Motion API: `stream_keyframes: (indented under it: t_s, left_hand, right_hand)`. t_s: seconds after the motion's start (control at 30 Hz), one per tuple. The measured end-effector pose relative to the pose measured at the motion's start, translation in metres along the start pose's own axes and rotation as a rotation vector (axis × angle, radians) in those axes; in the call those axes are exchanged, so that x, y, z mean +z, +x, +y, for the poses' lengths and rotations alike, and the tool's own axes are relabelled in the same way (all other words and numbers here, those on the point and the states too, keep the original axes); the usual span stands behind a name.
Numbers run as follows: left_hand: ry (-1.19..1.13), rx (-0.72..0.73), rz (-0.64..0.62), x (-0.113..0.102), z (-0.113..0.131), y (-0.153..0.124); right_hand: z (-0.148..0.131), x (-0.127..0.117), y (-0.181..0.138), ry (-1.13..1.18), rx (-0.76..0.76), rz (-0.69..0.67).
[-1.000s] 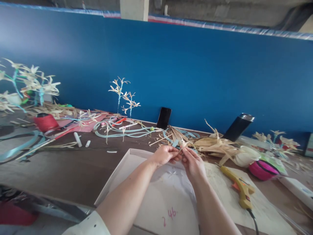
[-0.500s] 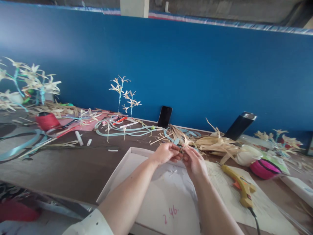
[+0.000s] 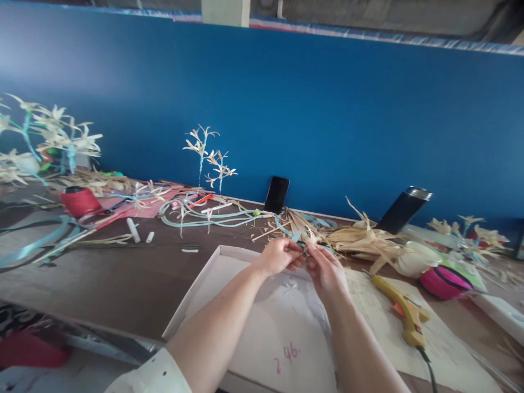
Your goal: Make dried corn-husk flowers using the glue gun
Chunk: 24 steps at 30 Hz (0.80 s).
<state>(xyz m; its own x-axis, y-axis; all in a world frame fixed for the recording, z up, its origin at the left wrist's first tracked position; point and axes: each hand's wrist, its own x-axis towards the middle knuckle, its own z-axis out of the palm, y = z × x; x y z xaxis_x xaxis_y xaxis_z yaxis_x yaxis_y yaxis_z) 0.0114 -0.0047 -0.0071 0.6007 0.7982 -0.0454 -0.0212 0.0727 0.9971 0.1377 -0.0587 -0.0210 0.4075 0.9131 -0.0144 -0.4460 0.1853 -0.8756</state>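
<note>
My left hand [image 3: 279, 255] and my right hand [image 3: 326, 267] meet over the far edge of a shallow white box lid [image 3: 241, 349] marked "2.46." in pink. Thumbs and fingers of both are closed in a pinch, the fingertips almost touching. What lies between them is small, thin and partly hidden; its kind is unclear. Just beyond the fingers lie dried husk strips [image 3: 347, 237] and pale blue ribbon bits. To the right of my right hand, a yellow glue gun [image 3: 403, 305] rests on a printed sheet [image 3: 446, 349].
A phone [image 3: 277, 195] leans against the blue wall [image 3: 327, 109]. Husk flowers on blue stems [image 3: 200, 150] stand behind coiled light-blue cord [image 3: 172, 218]. A red spool [image 3: 79, 202] sits at left. At right are a tilted dark flask [image 3: 403, 210] and a pink pouch [image 3: 445, 282].
Both hands stay pinched in nearly the same spot, with only slight finger movement. The view has shifted very slightly.
</note>
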Motion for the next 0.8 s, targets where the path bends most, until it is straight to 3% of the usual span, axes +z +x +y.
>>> stream_keyframes:
  t_s: [0.27,0.4,0.5,0.8]
  left_hand:
    - [0.064,0.018,0.019,0.0001,-0.0026,0.0011]
    - [0.245,0.171,0.15,-0.0026,-0.005,0.0014]
    - [0.327,0.249,0.177,-0.0037,-0.0031,-0.0007]
    - [0.446,0.214,0.145,-0.0029,-0.0019,-0.0022]
  right_hand:
    - [-0.0002,0.0008,-0.0002,0.0,-0.007,0.001]
    - [0.0006,0.0005,0.0011,-0.02,-0.025,0.039]
    - [0.0011,0.0,0.0019,-0.034,-0.033,0.053]
    - [0.0021,0.0003,0.001,-0.038,-0.03,0.04]
